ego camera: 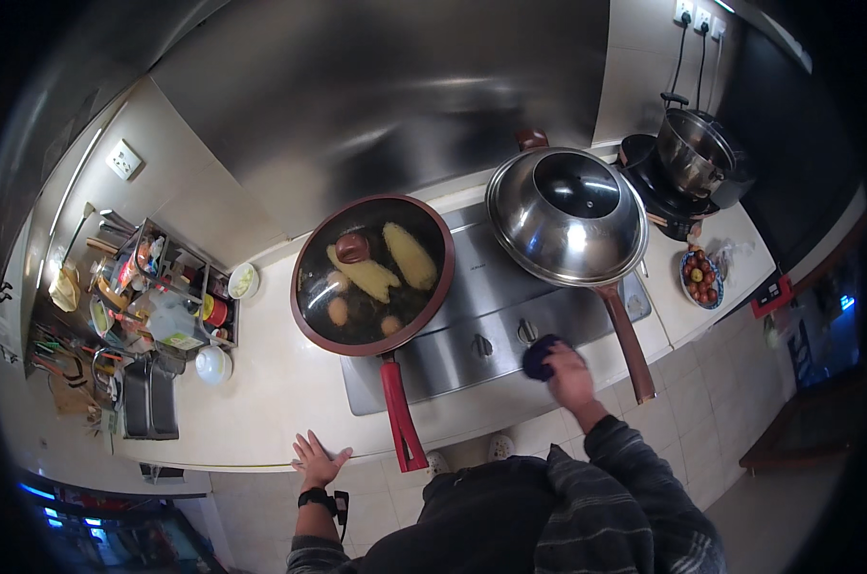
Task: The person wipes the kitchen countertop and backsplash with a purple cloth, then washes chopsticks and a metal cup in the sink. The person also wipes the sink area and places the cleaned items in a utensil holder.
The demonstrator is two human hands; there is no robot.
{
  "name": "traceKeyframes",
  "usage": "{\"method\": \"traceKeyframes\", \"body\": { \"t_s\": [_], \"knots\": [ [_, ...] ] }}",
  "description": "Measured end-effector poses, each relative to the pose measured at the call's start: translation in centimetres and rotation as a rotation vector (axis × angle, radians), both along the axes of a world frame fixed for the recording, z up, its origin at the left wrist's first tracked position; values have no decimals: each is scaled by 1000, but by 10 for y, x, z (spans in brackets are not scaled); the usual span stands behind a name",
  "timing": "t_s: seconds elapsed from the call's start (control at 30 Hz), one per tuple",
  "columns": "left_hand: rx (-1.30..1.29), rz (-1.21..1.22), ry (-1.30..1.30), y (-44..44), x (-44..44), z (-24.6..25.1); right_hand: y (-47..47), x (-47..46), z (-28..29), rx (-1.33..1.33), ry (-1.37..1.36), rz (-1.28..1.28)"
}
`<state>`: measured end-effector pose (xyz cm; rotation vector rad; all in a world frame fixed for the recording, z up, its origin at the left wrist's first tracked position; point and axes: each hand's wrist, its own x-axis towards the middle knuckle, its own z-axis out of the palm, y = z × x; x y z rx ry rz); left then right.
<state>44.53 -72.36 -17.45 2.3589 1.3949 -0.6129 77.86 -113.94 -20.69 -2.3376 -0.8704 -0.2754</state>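
My right hand (571, 380) holds a dark purple cloth (545, 357) against the front of the steel gas stove (433, 384), just right of its knobs. My left hand (319, 459) has its fingers spread at the counter's front edge and holds nothing. Left on the stove, a frying pan (448, 287) with a red handle (394, 402) sits under a glass lid; pieces of corn (412, 262) and several eggs (338, 311) show through it. A wok with a domed steel lid (541, 247) stands on the right, its brown handle (624, 344) towards me.
A crowded condiment rack (189, 247), two bowls (244, 280) and a small steel sink (150, 398) are at the left. Right of the stove stand a blue-patterned bowl of small red fruit (700, 280) and a steel pot (692, 154) on a black cooker. The pan handles overhang the counter edge.
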Motion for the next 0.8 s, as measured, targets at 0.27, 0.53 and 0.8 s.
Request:
{"method": "traceKeyframes", "body": {
  "t_s": [0.27,0.53,0.8],
  "knots": [
    [5,0,47,0,3,-2,1,66,-5,-173,136,-570],
    [11,-3,92,-1,8,3,15,35,25,-440,322,-577],
    [9,12,100,0,8,1,91,80,35,-527,510,-388]
  ]
}}
